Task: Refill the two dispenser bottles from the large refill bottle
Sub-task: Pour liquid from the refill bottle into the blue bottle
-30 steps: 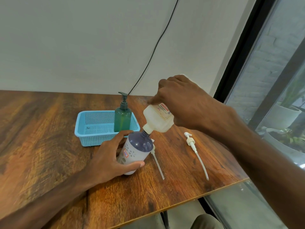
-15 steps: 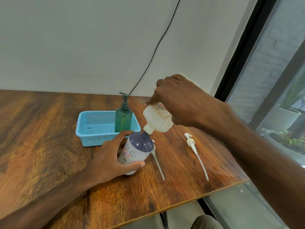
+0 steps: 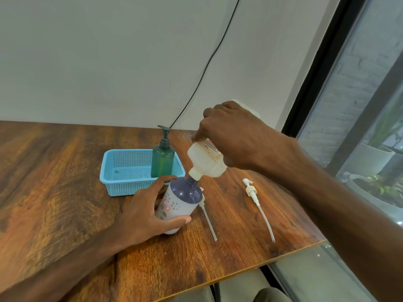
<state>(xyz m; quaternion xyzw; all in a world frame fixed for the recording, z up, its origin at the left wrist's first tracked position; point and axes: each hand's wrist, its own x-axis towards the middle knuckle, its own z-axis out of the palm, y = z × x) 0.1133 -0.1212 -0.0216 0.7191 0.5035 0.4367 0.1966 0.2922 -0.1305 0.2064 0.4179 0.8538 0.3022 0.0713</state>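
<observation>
Currently pouring is in hand: the right hand (image 3: 235,136) grips the upturned refill bottle (image 3: 207,162), neck at the mouth of the purple dispenser bottle (image 3: 181,201), which the left hand (image 3: 148,212) clasps on the table (image 3: 65,192). Next probably needs a steady tilt. The green dispenser bottle (image 3: 162,160) stands capped in the blue basket (image 3: 122,184); fill levels unclear.

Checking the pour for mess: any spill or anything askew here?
No spill shows on the table. The refill bottle tips mouth-down into the purple bottle. Two pumps lie loose beside it, expected while refilling. Nothing stands out.
</observation>
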